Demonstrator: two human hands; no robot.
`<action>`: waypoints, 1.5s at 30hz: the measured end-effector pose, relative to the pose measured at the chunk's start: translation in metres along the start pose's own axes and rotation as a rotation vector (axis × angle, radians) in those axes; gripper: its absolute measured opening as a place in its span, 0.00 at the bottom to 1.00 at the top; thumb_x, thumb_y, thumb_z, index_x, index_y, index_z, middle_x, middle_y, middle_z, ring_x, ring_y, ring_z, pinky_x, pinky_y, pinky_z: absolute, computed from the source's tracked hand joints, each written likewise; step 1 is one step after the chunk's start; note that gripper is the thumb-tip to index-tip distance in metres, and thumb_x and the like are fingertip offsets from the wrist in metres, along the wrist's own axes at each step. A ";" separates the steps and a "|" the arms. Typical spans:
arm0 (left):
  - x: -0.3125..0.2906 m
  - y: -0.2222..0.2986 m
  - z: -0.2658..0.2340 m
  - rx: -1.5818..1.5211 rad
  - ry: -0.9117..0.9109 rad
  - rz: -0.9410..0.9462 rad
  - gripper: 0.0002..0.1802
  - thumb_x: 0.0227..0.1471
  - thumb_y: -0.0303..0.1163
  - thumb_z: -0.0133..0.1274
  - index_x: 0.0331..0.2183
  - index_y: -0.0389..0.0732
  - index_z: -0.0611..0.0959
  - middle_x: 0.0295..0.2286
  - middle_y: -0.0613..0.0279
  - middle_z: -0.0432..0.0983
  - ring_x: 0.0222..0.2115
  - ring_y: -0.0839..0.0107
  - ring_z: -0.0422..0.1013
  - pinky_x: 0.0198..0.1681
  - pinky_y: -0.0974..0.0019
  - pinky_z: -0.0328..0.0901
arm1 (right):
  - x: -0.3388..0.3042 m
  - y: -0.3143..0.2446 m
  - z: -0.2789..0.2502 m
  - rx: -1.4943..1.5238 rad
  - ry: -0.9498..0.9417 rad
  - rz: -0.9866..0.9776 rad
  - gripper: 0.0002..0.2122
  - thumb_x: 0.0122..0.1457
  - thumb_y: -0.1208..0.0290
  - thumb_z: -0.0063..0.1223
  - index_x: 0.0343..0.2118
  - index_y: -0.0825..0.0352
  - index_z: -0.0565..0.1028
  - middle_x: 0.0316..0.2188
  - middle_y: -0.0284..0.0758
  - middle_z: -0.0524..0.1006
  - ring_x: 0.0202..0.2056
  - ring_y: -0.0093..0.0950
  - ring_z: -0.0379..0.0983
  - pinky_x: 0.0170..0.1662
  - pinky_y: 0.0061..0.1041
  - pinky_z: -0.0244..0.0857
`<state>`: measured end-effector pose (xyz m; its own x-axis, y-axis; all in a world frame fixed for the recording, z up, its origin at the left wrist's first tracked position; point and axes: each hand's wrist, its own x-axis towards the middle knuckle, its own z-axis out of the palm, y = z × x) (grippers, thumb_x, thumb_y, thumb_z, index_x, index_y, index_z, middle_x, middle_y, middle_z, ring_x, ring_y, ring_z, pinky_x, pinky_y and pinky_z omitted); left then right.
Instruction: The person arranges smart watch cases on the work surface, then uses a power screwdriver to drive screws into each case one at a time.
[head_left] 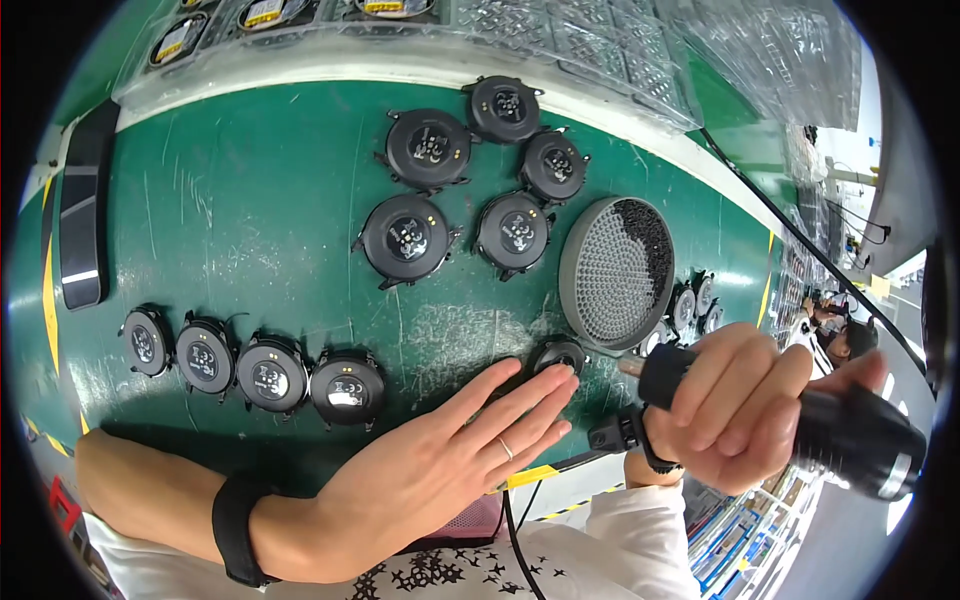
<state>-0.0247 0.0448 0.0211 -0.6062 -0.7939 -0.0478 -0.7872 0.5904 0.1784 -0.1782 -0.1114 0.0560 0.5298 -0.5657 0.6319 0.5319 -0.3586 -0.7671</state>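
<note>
My right hand (735, 405) is wrapped around a black electric screwdriver (860, 445), its metal bit (631, 367) pointing left, just right of a dark watch case (557, 354). Fingers stretched out, my left hand (480, 430) reaches over the green mat with its fingertips at that watch case, partly covering it. Behind it stands a round grey dish (568, 285) with a dimpled floor and many tiny dark screws heaped along its right side. Several more black watch cases (407, 238) lie back-up beyond my hands, and a row of them (272, 373) sits to the left.
Clear plastic trays (590, 50) line the far edge, some holding watch parts with yellow labels. A black flat device (86, 205) lies at the far left. More watch cases (684, 306) are right of the dish. A black cable (800, 235) runs along the right.
</note>
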 end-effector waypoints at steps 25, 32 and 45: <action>0.003 -0.007 -0.001 0.083 -0.058 -0.018 0.35 0.61 0.44 0.41 0.67 0.47 0.66 0.69 0.69 0.53 0.71 0.70 0.45 0.75 0.55 0.38 | -0.006 0.014 0.015 -0.072 -0.192 0.143 0.19 0.67 0.78 0.43 0.61 0.65 0.62 0.22 0.31 0.69 0.14 0.18 0.66 0.17 0.18 0.67; 0.004 -0.007 -0.002 0.128 -0.096 0.012 0.34 0.60 0.44 0.42 0.66 0.46 0.67 0.68 0.69 0.54 0.70 0.70 0.46 0.75 0.55 0.40 | -0.003 0.017 0.009 -0.041 -0.296 0.168 0.18 0.67 0.78 0.46 0.58 0.60 0.62 0.22 0.31 0.70 0.14 0.19 0.67 0.18 0.19 0.67; 0.000 0.001 0.004 0.086 0.043 -0.013 0.34 0.60 0.45 0.44 0.65 0.45 0.70 0.63 0.65 0.62 0.68 0.65 0.52 0.71 0.52 0.51 | -0.003 0.001 -0.001 -0.067 -0.104 0.062 0.24 0.65 0.80 0.43 0.64 0.61 0.61 0.19 0.28 0.66 0.12 0.19 0.60 0.16 0.20 0.62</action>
<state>-0.0261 0.0462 0.0173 -0.5921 -0.8058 -0.0073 -0.8028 0.5890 0.0924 -0.1798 -0.1107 0.0533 0.6279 -0.5098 0.5881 0.4526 -0.3757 -0.8087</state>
